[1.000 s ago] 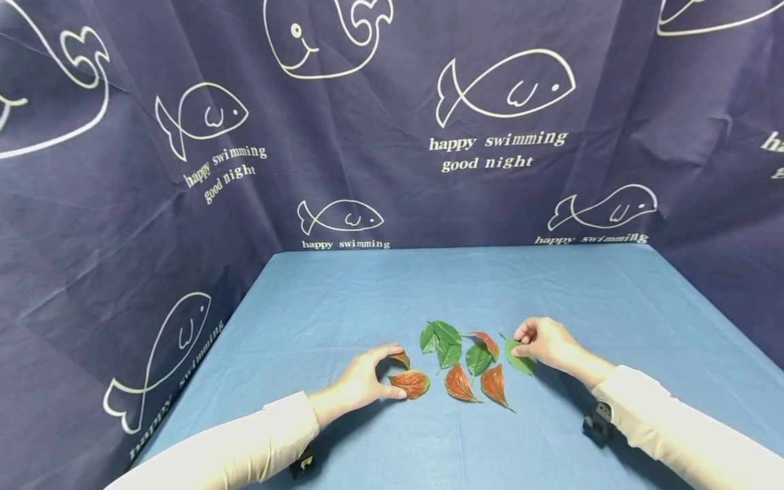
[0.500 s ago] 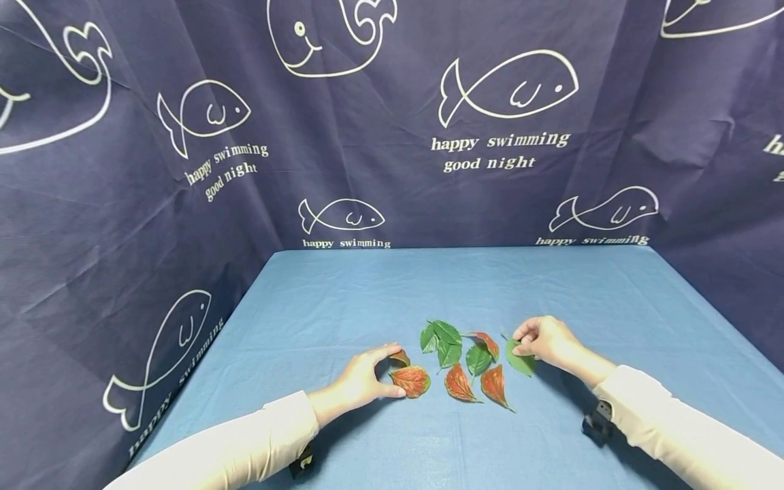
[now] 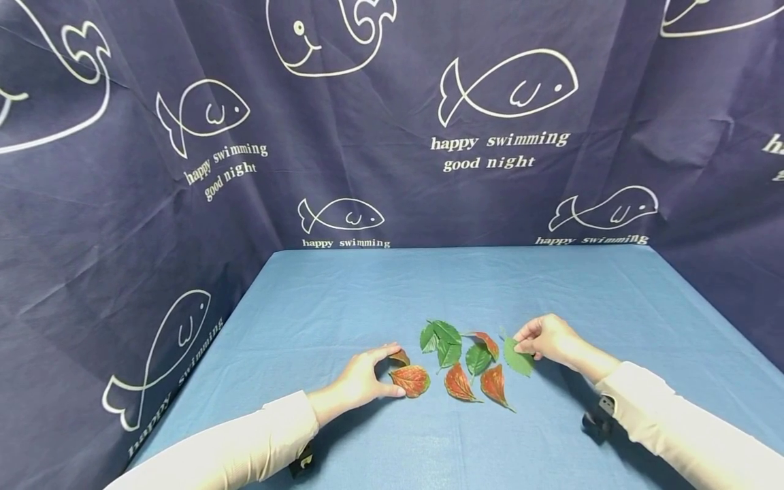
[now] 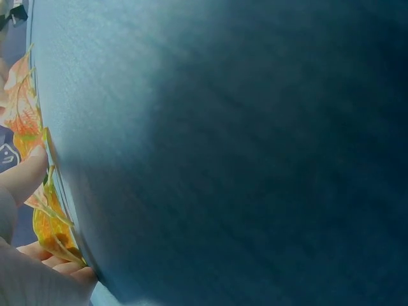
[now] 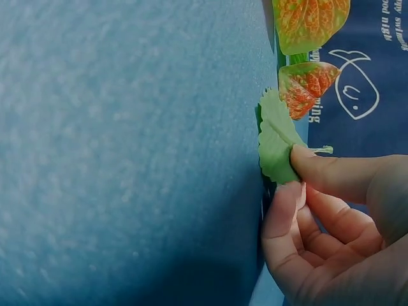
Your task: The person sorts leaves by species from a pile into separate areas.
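My right hand (image 3: pixel 552 340) pinches a pale green leaf (image 3: pixel 518 358) by its right edge; in the right wrist view the thumb lies on this serrated leaf (image 5: pixel 275 143). My left hand (image 3: pixel 360 378) rests on the cloth at the left end of the leaves, thumb and forefinger spread wide apart. Its thumb tip touches a red leaf with yellow-green edges (image 3: pixel 413 382). The forefinger is at a brownish-orange leaf (image 3: pixel 401 358), partly hidden behind that finger. The left wrist view has the thumb over a reddish leaf (image 4: pixel 29 141) and a yellow-orange leaf (image 4: pixel 52 223) by the fingers.
Between the hands lie several overlapping green leaves (image 3: pixel 442 340), another green leaf (image 3: pixel 478 358) under a folded red one (image 3: pixel 488 344), and two red leaves, one left (image 3: pixel 459 384) and one right (image 3: pixel 493 385). Blue cloth (image 3: pixel 392 286) covers the table; a dark printed curtain (image 3: pixel 392 177) surrounds it.
My right hand has risen slightly, shifting its hold along the green leaf's edge, and more of the leaf shows. My left hand and the other leaves have stayed put.
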Demonstrator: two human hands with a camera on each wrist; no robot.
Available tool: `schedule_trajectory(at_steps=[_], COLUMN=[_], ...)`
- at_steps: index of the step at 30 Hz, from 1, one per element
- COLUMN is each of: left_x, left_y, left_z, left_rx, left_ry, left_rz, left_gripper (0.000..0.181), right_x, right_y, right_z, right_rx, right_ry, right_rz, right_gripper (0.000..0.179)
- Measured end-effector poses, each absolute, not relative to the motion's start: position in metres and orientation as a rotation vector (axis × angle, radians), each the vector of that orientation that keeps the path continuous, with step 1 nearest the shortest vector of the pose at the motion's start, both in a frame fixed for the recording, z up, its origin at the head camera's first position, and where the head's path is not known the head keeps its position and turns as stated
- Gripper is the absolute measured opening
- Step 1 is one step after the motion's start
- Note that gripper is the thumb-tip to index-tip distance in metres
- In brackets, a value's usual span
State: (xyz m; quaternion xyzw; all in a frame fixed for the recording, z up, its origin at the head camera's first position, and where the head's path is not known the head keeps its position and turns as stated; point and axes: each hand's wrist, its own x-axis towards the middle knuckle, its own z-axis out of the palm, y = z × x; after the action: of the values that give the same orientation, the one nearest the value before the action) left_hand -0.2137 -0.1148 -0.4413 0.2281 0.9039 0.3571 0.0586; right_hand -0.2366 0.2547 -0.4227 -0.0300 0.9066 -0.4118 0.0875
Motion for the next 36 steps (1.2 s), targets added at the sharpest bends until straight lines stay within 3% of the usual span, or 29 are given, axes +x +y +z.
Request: schedule_trajectory(at_steps=[36], left_x=[-0.213], left_y=[-0.113], left_z=[-0.439], left_rx=[0.671], left_ry=[2.736], left_rz=[1.034], left_gripper=[0.078], right_x=[-0.252], right_y=[0.259], right_z=[-0.419], right_rx=[0.014], right_ry=[2.471], right_rz=[-1.459], right_gripper=[0.022])
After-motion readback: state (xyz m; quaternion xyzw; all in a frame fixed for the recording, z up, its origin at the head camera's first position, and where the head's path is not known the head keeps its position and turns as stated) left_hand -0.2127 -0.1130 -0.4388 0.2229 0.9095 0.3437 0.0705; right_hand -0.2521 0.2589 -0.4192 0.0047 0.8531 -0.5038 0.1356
